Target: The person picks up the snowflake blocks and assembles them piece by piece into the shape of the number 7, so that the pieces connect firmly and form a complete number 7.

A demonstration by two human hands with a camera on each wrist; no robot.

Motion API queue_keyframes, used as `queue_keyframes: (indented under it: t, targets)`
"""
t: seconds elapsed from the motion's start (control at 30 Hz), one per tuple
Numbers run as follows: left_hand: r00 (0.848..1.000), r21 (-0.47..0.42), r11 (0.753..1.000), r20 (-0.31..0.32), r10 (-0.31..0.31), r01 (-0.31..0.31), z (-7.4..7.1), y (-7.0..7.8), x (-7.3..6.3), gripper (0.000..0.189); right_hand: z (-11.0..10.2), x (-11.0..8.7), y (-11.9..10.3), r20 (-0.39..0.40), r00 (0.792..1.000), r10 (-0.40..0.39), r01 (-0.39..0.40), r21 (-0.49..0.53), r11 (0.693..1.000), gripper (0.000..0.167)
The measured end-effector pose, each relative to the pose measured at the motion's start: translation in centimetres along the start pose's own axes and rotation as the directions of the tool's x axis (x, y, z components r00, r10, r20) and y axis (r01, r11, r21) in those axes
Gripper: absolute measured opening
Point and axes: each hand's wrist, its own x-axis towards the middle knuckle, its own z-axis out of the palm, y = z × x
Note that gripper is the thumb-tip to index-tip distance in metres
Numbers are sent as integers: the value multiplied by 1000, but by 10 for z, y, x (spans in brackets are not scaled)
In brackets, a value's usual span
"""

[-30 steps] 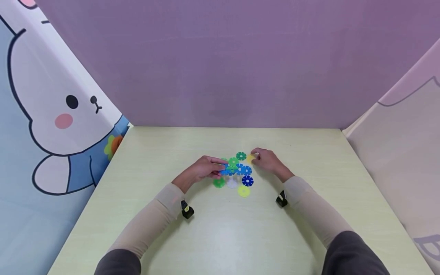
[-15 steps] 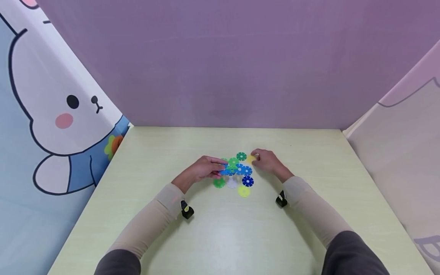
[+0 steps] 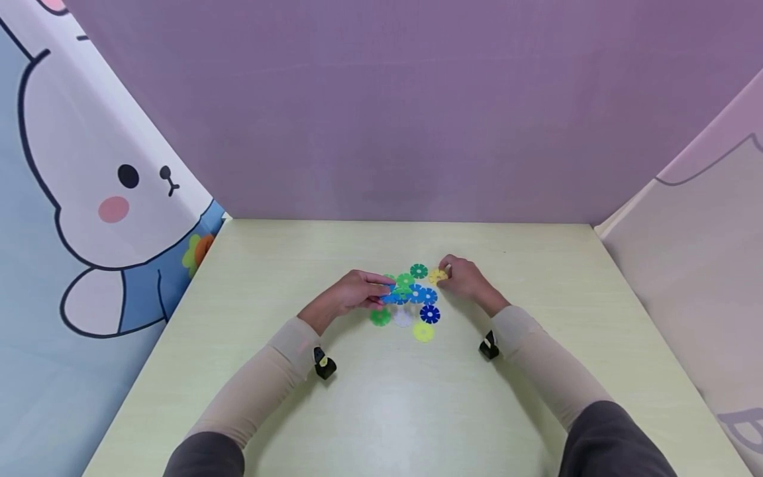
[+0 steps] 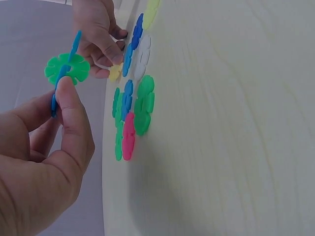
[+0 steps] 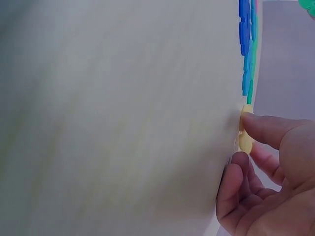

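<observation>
My left hand (image 3: 356,290) pinches a blue snowflake disc (image 4: 55,101) between thumb and fingers, raised above the table. A green snowflake disc (image 4: 53,70) is slotted crosswise into this piece, with another blue part (image 4: 75,45) sticking up beyond it. At the far right of the loose discs, my right hand (image 3: 466,278) has its thumb and fingers at the edge of a yellow snowflake disc (image 5: 245,142), which lies on the tabletop. In the right wrist view the thumb presses on the yellow disc, and the other fingers curl beside it.
Several loose discs lie flat around the hands: dark green (image 3: 418,271), dark blue (image 3: 430,314), clear white (image 3: 403,318), pale yellow (image 3: 423,332), green (image 3: 379,317) and pink (image 4: 128,137). The pale wooden table (image 3: 381,411) meets a purple backdrop (image 3: 405,132) behind.
The right fingers have shifted slightly to the right and back, with more of the yellow disc showing. My left hand and its joined discs stay in place.
</observation>
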Motion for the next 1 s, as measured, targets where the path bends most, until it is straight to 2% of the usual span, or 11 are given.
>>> queue_keyframes:
  t: [0.27,0.57,0.73,1.0]
  targets:
    - [1000,4,1000,-2,-3,3,-2,0,1,28,-1,-1,0,-3,1000,4,-4,9,1000,28]
    - [1000,-20,1000,-4,-5,5,-2,0,0,29,-4,-6,3,-20,999,-29,28,-37,999,27]
    - [1000,-30,1000,-4,5,-5,-2,0,0,30,-5,-10,3,-26,999,-42,41,-23,999,24]
    - [1000,-23,1000,1,7,-7,-2,-1,-1,31,-8,-13,5,-7,1000,-11,11,24,1000,25]
